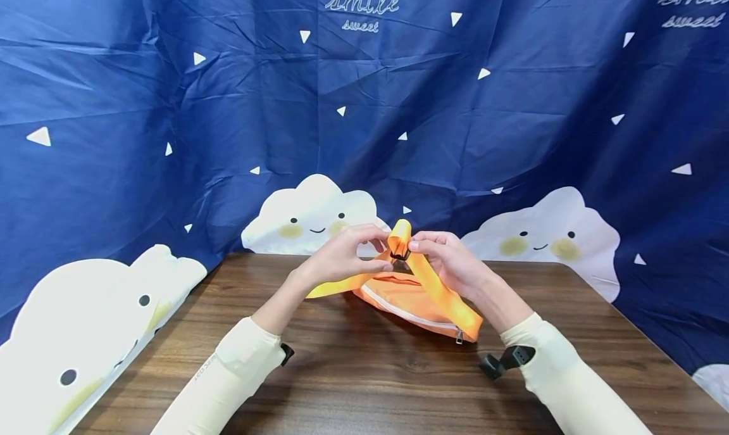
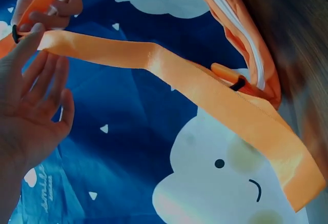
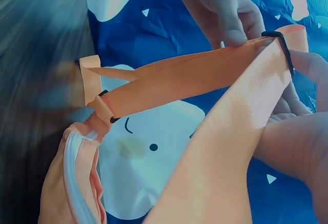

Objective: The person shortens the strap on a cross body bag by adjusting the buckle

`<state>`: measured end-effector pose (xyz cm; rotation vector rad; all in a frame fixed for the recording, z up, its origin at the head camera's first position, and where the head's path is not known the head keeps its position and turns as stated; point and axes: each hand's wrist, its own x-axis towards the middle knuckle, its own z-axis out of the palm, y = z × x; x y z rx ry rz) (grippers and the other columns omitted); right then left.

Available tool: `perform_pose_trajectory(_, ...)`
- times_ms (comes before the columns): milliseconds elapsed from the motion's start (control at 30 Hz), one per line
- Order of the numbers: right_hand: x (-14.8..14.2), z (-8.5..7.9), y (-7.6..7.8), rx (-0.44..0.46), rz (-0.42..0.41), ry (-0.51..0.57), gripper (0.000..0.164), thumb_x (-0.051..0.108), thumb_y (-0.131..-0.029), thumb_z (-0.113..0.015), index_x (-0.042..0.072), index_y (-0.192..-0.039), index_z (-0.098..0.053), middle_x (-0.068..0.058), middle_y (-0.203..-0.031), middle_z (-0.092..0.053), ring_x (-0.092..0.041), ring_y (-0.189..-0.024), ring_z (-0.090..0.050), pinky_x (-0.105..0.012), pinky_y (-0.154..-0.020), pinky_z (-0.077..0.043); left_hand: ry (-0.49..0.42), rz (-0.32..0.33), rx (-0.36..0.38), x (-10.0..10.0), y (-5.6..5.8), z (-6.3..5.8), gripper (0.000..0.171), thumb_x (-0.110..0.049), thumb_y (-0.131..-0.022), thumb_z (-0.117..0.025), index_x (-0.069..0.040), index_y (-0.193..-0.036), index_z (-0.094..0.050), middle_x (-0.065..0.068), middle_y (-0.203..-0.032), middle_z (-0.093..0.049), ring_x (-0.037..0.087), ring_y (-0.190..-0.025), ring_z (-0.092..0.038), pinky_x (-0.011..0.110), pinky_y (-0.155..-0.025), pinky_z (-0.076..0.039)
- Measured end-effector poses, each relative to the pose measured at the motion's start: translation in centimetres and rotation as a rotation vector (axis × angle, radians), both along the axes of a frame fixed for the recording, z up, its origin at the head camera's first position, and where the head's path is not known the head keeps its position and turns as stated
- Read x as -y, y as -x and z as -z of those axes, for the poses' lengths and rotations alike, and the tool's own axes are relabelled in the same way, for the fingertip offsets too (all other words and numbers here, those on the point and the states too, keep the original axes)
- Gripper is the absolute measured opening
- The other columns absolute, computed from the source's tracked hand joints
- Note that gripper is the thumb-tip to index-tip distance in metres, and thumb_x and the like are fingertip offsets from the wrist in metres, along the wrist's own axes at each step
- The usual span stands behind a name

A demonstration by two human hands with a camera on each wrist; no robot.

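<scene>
An orange waist bag (image 1: 407, 305) with a white zipper lies on the table, its orange webbing strap (image 1: 438, 289) lifted above it. A black slide buckle (image 1: 400, 255) sits on the strap, where the webbing stands up in a loop. My left hand (image 1: 347, 254) pinches the strap between thumb and fingers just left of the buckle. On the other side, my right hand (image 1: 452, 261) grips the strap close against the buckle. In the right wrist view a second black buckle (image 3: 108, 106) joins the strap to the bag's end. Some right fingers are hidden behind the webbing.
The brown wooden table (image 1: 364, 378) carries the bag near its far edge. Behind it hangs a blue curtain (image 1: 364, 106) printed with clouds and triangles. A metal zipper pull (image 1: 459, 337) hangs at the bag's right end.
</scene>
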<state>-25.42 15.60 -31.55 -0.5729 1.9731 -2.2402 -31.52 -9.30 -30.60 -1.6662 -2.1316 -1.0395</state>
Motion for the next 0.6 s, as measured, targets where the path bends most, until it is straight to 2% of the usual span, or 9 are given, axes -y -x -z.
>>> perform_pose_trajectory(233, -0.5, -0.3, -0.2, -0.022, -0.075, 0.115, 0.021, 0.007, -0.103, -0.056, 0.007, -0.090, -0.073, -0.007, -0.089, -0.071, -0.022, -0.081, -0.065, -0.030, -0.080, -0.054, 0.073, -0.017, 0.006, 0.1, 0.5, 0.4, 0.042, -0.025, -0.085, -0.086, -0.013, -0.122, -0.070, -0.008, -0.112, -0.067, 0.014, -0.099, -0.062, 0.026, -0.086, -0.053)
perform_pose_trajectory(467, -1.1, -0.8, -0.4, -0.034, -0.103, 0.167, 0.023, 0.006, -0.103, -0.055, 0.007, -0.090, -0.073, -0.007, -0.089, -0.072, -0.022, -0.080, -0.064, -0.031, -0.081, -0.054, 0.120, -0.033, -0.005, 0.2, 1.0, 0.7, 0.043, -0.027, -0.084, -0.087, -0.012, -0.121, -0.070, -0.007, -0.112, -0.069, 0.012, -0.098, -0.063, 0.026, -0.088, -0.052)
perform_pose_trajectory(600, -1.3, -0.9, -0.6, -0.048, -0.117, 0.208, 0.025, 0.003, -0.102, -0.052, 0.006, -0.089, -0.073, -0.006, -0.088, -0.073, -0.019, -0.078, -0.067, -0.031, -0.081, -0.055, 0.190, -0.053, -0.032, 0.2, 1.3, 0.9, 0.043, -0.023, -0.084, -0.087, -0.012, -0.122, -0.070, -0.005, -0.112, -0.069, 0.013, -0.099, -0.063, 0.026, -0.091, -0.050)
